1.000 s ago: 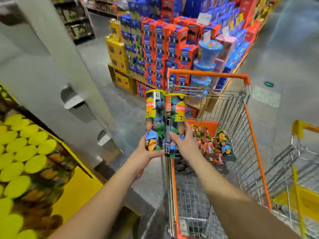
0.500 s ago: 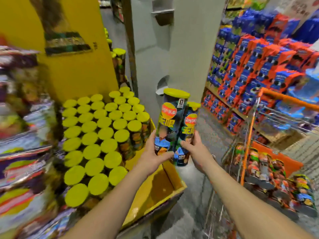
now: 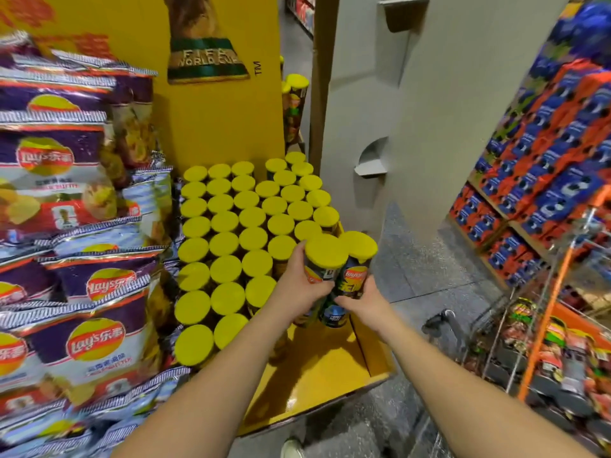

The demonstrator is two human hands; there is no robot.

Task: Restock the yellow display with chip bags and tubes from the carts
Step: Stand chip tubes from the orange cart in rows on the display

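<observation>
Each hand gripped one upright tube: left hand (image 3: 299, 289) on the left tube (image 3: 322, 269), right hand (image 3: 363, 304) on the right tube (image 3: 355, 269). Both tubes hung above the yellow tray (image 3: 330, 368), its bare floor directly below them, beside the packed tubes (image 3: 238, 233).

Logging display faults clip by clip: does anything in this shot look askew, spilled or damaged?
Nothing damaged or spilled. The standing tubes sit upright in rows in the yellow tray. The bare near-right corner is simply unfilled; the left hand and right hand hold two tubes over it.
</observation>
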